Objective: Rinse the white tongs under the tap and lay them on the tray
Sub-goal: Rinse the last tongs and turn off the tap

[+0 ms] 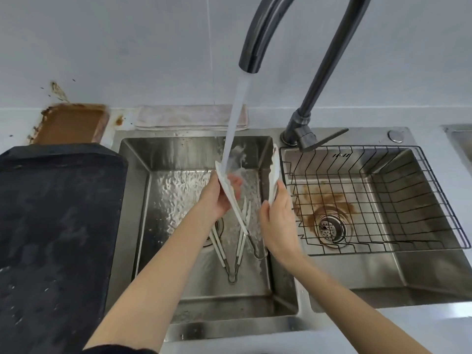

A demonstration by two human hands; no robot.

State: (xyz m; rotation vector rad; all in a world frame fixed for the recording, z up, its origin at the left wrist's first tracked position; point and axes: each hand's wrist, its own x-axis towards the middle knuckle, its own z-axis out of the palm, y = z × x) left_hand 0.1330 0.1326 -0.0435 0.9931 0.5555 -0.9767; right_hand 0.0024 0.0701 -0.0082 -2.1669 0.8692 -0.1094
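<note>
I hold the white tongs (231,198) spread wide over the left sink basin (178,251). My left hand (217,198) grips the left arm, whose tip sits in the water stream (236,118) from the dark tap (258,34). My right hand (277,223) grips the right arm (274,172), which points up beside the basin's right wall. The black tray (56,238) lies on the counter left of the sink.
Two more pairs of tongs (235,254) lie on the left basin's floor. A wire basket (383,200) fills the right basin, above a stained drain (330,227). A brown tray (71,123) and a folded cloth (191,116) sit behind the sink.
</note>
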